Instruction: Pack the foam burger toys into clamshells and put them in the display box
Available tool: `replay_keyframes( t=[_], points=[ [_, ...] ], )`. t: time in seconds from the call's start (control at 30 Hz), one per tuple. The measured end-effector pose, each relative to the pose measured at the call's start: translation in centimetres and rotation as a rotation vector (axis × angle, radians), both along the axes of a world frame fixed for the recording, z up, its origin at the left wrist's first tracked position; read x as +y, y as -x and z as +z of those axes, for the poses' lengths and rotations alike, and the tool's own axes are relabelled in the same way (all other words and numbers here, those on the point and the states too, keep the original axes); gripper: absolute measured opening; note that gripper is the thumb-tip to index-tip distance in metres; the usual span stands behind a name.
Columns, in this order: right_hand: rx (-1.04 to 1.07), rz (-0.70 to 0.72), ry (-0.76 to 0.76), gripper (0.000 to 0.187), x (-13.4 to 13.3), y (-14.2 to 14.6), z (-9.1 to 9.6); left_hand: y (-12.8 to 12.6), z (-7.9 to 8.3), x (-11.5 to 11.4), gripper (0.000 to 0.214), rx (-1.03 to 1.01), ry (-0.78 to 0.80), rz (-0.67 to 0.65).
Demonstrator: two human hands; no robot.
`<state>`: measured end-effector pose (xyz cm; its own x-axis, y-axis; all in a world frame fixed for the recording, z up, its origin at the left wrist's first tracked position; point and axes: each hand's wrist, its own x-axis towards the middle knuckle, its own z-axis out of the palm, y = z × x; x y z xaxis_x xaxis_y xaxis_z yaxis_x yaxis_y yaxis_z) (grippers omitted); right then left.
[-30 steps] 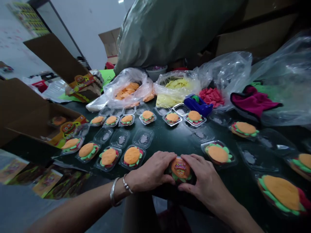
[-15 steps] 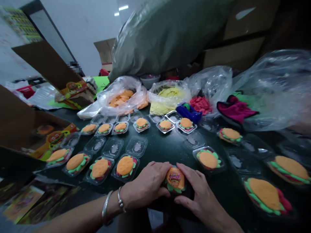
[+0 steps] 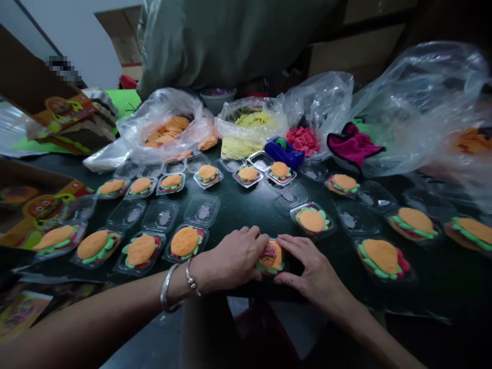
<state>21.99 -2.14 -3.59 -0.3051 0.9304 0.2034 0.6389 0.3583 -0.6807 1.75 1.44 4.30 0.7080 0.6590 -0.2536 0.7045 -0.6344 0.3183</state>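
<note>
In the head view, the work looks finished, or nearly so, on just one piece: a closed pack (image 3: 272,258) at the near edge of the table (image 3: 242,205), its lid down over a toy burger and a printed label on top. The person's left hand (image 3: 233,258) has its fingers bent close against the pack's left side, partly covering it; the right hand (image 3: 313,266) spans its right side, thumb and forefinger set wide apart with their tips at the edge, so the pack is held between both. Whether the label is fully pressed down cannot be told. Around it much seems left: the other clear packs on the table, such as the open pack (image 3: 186,243) just left of the hands, are filled with an orange bun over green and red layers, yet their lids, like the folded-back lid (image 3: 202,210) behind that one, lie open and show no such label. Further containers stand behind and to the left: a clear bag with orange pieces (image 3: 168,130), another with yellow pieces (image 3: 253,119), red pieces (image 3: 302,141) in front of crumpled plastic, and a bowl (image 3: 218,100) whose contents are too small to name. A cardboard box (image 3: 43,211) at the left has one burger visible inside.
</note>
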Motion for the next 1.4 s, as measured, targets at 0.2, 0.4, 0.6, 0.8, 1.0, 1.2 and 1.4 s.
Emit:
replay_keyframes(
  t=[0.2,0.4,0.6,0.8,1.0,1.2,1.4],
  points=[
    [-0.033,-0.027,0.026,0.065,-0.3,0.1,0.1,-0.8,0.5,0.3,0.049,0.109,-0.040,-0.037],
    [-0.050,-0.036,-0.038,0.057,-0.3,1.0,0.6,1.2,-0.2,-0.5,0.078,-0.127,0.080,0.060],
    [-0.091,-0.059,-0.115,0.056,-0.8,1.2,-0.5,2.3,-3.2,-1.2,0.074,-0.550,0.245,0.503],
    [0.012,-0.054,-0.301,0.066,-2.7,1.8,-2.9,0.9,-4.2,-0.9,0.034,-0.865,0.628,0.766],
    [0.303,-0.034,-0.182,0.056,-3.6,1.6,-2.0,0.7,-4.9,-2.0,0.028,-1.100,0.643,0.859],
    [0.756,-0.198,0.289,0.026,-3.3,0.8,0.1,0.1,-6.3,-3.7,0.026,-1.287,0.721,0.933],
    [0.869,-0.176,0.375,0.026,-3.5,0.8,1.8,-0.6,-5.0,-5.1,0.023,-1.292,0.686,0.874]
  ],
)
